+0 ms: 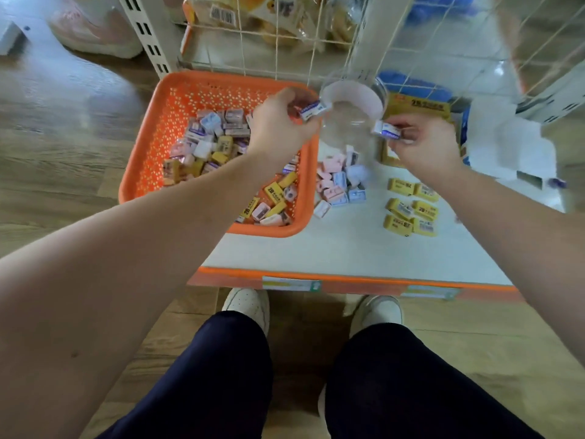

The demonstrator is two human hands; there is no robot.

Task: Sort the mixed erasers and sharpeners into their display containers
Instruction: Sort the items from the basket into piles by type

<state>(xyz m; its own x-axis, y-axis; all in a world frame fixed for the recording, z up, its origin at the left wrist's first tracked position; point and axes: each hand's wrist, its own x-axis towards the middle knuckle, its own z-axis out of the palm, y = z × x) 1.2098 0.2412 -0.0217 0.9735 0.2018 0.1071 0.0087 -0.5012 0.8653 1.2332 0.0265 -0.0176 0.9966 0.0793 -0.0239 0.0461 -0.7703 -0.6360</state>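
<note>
Mixed erasers and sharpeners (215,144) heaped in orange basket (139,172) on left of white shelf (348,248). Left hand (281,125) over basket's right rim, fingers pinching white-blue eraser (311,109) at mouth of clear jar (351,122). Right hand (424,144) pinching second white-blue eraser (386,129) at jar's right side, partly hiding yellow box (421,106). Pink and blue sharpeners (342,185) at jar's foot; cannot tell if any lie inside. Yellow erasers (411,207) in rows to right. Wire grid (278,42) behind.
</note>
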